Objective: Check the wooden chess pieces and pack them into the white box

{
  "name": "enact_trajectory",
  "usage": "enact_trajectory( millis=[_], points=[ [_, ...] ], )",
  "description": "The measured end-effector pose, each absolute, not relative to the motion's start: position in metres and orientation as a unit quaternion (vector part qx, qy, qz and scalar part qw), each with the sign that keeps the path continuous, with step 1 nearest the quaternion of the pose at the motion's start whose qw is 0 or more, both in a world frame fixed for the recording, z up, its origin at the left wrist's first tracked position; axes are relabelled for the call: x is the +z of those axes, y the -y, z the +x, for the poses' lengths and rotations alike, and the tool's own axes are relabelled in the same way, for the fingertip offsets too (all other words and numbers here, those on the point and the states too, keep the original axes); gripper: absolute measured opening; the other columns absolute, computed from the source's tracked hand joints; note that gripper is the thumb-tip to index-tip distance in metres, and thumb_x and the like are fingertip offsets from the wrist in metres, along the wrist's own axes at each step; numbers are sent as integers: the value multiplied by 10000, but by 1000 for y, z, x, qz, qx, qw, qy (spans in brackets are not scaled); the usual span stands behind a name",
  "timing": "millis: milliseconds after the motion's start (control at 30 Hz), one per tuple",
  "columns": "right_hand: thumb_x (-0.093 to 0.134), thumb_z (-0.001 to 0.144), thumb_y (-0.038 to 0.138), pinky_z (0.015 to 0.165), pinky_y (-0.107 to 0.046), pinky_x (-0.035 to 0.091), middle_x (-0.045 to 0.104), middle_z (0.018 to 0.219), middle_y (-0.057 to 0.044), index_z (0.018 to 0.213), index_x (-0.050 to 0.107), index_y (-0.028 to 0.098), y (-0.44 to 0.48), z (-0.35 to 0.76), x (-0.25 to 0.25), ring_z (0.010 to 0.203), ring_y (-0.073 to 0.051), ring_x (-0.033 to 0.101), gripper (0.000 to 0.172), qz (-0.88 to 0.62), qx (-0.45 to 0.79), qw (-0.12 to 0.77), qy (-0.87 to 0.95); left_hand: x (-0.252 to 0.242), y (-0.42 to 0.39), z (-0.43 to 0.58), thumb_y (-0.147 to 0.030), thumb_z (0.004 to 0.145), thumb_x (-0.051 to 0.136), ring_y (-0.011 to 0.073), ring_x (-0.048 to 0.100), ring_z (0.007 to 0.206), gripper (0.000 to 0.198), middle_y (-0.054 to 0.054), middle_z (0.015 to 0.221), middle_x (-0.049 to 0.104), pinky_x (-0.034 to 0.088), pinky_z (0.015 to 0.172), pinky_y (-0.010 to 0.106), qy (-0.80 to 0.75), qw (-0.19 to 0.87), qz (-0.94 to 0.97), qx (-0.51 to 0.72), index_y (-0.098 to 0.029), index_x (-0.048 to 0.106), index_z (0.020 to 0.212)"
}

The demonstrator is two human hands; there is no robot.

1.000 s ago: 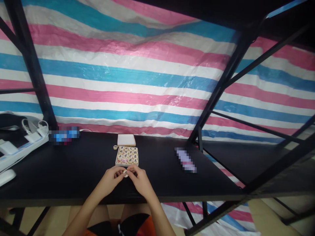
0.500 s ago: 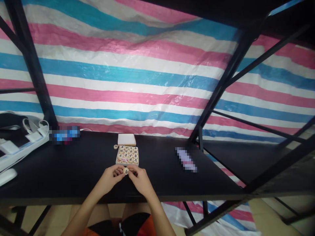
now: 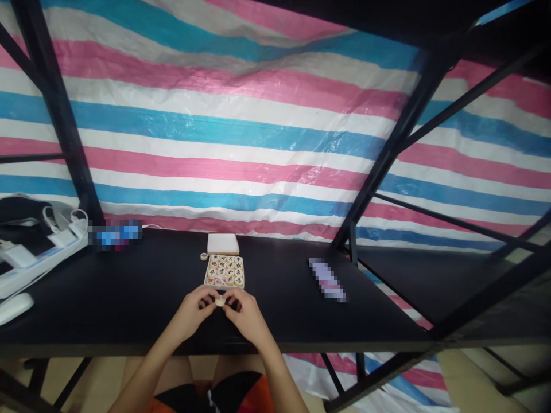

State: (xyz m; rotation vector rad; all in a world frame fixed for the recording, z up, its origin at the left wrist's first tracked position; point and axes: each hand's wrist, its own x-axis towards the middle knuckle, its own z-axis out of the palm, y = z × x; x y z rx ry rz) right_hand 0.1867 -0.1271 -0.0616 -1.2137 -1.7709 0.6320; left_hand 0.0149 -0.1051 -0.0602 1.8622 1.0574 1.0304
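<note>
Between the fingertips of my left hand (image 3: pixel 197 305) and my right hand (image 3: pixel 241 310) is a round, pale Chinese chess piece (image 3: pixel 220 301), turned so its side edge faces me. Both hands pinch it just above the black desk. Right beyond them lies an open white box (image 3: pixel 205 280) packed with rows of Chinese chess pieces (image 3: pixel 221 265), most with black characters, and a couple at the front left with red ones. A single chess piece (image 3: pixel 204 256) rests on the desk at the box's far left corner.
A white box lid (image 3: pixel 222 243) lies behind the box. To the right is a blurred-out phone-like object (image 3: pixel 327 280). On the left are a power strip (image 3: pixel 47 255) with chargers, a white mouse (image 3: pixel 16 308) and a blurred blue item (image 3: pixel 116 234). Black metal posts (image 3: pixel 383 155) flank the desk.
The chess piece in my fingers has tilted: its black character faced me before, and now its edge shows. My hands stay almost in place; the view has shifted slightly.
</note>
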Motion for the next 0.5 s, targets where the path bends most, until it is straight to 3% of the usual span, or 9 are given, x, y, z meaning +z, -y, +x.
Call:
enact_trajectory(
  millis=[133,300,500],
  points=[
    [549,727,130,587,-215,426,611,767,1,833,649,217,126,187,-64,702,-146,575,169,-481,246,441,717,-60,106,16,-244,718,592,139,561,634,97,21,766,632,418,577,231,-427,387,720,387,-169,640,758],
    [542,798,206,594,-216,445,676,769,-3,918,642,203,126,187,-64,635,-131,589,156,-475,295,458,690,-63,105,16,-311,756,593,156,596,671,271,31,791,675,443,618,247,-426,428,687,405,-167,604,985],
    [543,833,267,632,-219,463,714,799,-13,992,652,194,129,186,-58,659,-135,619,206,-470,316,461,683,-59,105,14,-352,792,567,179,614,754,257,41,808,683,469,692,262,-407,455,683,401,-157,642,943]
  ],
)
